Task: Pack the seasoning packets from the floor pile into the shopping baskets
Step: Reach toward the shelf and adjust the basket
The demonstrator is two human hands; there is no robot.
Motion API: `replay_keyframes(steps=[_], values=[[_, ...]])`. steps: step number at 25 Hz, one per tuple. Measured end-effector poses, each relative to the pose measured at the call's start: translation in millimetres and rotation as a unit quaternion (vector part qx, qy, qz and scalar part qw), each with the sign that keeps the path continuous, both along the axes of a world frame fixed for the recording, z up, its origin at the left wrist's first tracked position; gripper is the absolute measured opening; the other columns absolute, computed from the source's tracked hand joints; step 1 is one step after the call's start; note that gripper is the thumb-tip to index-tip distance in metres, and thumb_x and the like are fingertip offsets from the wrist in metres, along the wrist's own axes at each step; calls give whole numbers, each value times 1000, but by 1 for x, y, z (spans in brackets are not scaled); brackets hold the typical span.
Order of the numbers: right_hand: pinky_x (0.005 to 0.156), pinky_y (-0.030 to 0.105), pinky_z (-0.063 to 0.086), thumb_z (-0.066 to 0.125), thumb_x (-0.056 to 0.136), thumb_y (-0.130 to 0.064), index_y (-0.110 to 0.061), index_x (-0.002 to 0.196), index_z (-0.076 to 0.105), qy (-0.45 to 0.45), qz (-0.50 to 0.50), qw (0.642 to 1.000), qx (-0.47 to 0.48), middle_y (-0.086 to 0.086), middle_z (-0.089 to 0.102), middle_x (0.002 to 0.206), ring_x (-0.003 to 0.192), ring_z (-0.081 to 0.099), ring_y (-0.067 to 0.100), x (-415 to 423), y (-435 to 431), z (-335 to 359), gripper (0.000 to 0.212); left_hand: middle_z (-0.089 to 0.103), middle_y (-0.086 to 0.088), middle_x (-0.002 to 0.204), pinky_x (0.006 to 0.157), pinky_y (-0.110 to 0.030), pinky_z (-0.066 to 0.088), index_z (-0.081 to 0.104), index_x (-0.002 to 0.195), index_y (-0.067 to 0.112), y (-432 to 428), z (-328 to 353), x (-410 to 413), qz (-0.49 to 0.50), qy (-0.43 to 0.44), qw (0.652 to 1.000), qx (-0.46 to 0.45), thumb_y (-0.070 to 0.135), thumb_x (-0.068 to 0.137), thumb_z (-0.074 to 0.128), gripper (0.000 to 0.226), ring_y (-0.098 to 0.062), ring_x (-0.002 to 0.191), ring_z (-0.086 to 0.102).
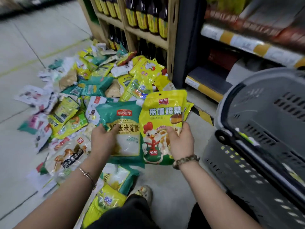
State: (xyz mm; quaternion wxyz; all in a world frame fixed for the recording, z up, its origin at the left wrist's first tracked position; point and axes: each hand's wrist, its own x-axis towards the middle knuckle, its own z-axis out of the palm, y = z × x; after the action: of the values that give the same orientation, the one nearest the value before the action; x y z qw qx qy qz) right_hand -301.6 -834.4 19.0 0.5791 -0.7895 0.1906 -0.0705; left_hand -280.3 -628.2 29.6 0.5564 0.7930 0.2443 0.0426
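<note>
A pile of seasoning packets (85, 90), yellow, green and white, covers the floor at left and centre. My left hand (102, 139) grips a green corn starch packet (122, 128) by its left side. My right hand (179, 142) holds a yellow chicken-powder packet (161, 116) with a rooster picture, upright, right beside the green one. Both packets are lifted a little above the pile. A grey shopping basket (257, 139) stands at the right, its black handle lying across it; a few small items show through its slotted side.
A wooden shelf (148, 35) of dark sauce bottles stands behind the pile. A metal store shelf (247, 42) with yellow price strips rises at the right behind the basket. My shoe (143, 192) rests on grey tile between pile and basket.
</note>
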Motion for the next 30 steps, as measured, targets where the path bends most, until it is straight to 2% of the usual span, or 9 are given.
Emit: replay_keyframes(steps=[5, 8, 10, 15, 18, 22, 24, 27, 30], values=[[56, 21, 43, 62, 87, -27, -16, 97, 53, -70, -53, 995, 39, -4, 59, 79, 68, 56, 9, -5, -42, 92, 17, 68, -28, 90, 70, -52, 55, 67, 88, 12, -35, 83, -5, -30, -90, 995, -4, 20, 87, 66, 8, -24, 62, 60], [56, 15, 41, 64, 85, -24, -16, 95, 53, -115, -116, 985, 47, -9, 57, 79, 69, 55, 4, -23, -87, 130, 17, 72, -11, 88, 71, -37, 56, 68, 94, 12, -72, 124, 1, -69, -138, 988, 9, 19, 85, 69, 12, -25, 74, 66], [62, 21, 39, 65, 84, -22, -15, 96, 55, -131, -175, 974, 60, -7, 60, 83, 73, 56, 9, -45, -120, 145, 17, 72, -3, 89, 72, -30, 52, 69, 96, 16, -103, 148, 2, -116, -170, 979, 16, 18, 84, 70, 13, -22, 82, 67], [52, 18, 39, 60, 89, -27, -15, 91, 55, -131, -289, 946, 71, -6, 57, 76, 63, 52, 6, -110, -202, 159, 14, 72, 0, 94, 80, -33, 52, 69, 100, 17, -192, 177, -3, -226, -198, 954, 19, 19, 85, 69, 15, -19, 87, 67], [57, 28, 37, 55, 91, -31, -13, 88, 52, -123, -352, 926, 61, -5, 52, 74, 63, 48, 9, -140, -244, 160, 19, 70, -2, 94, 76, -29, 49, 68, 98, 15, -246, 183, -8, -281, -212, 936, 0, 14, 88, 66, 11, -16, 84, 65], [56, 27, 35, 55, 91, -27, -7, 90, 52, -84, -410, 908, 23, 3, 51, 75, 63, 48, 16, -156, -294, 140, 20, 67, -1, 88, 75, -32, 45, 64, 91, 19, -306, 171, -3, -346, -204, 916, 4, 15, 91, 62, 5, -20, 81, 60], [62, 34, 40, 56, 90, -25, -2, 93, 53, -42, -418, 908, 8, 10, 55, 81, 72, 53, 26, -150, -315, 123, 23, 69, -8, 94, 78, -37, 48, 67, 97, 13, -331, 153, 7, -375, -181, 908, 32, 17, 92, 60, 10, -25, 86, 61], [69, 37, 40, 55, 90, -22, 3, 100, 52, 51, -415, 908, -36, 18, 57, 92, 85, 56, 32, -139, -339, 91, 26, 69, -15, 102, 81, -38, 48, 65, 109, 6, -366, 115, 25, -428, -140, 884, 124, 22, 93, 58, 23, -32, 97, 63], [71, 33, 36, 55, 91, -20, 4, 113, 48, 158, -387, 907, -38, 23, 57, 110, 103, 55, 37, -117, -357, 58, 34, 66, -18, 110, 83, -37, 46, 64, 113, 4, -401, 75, 45, -493, -71, 835, 235, 26, 94, 55, 31, -34, 105, 60]])
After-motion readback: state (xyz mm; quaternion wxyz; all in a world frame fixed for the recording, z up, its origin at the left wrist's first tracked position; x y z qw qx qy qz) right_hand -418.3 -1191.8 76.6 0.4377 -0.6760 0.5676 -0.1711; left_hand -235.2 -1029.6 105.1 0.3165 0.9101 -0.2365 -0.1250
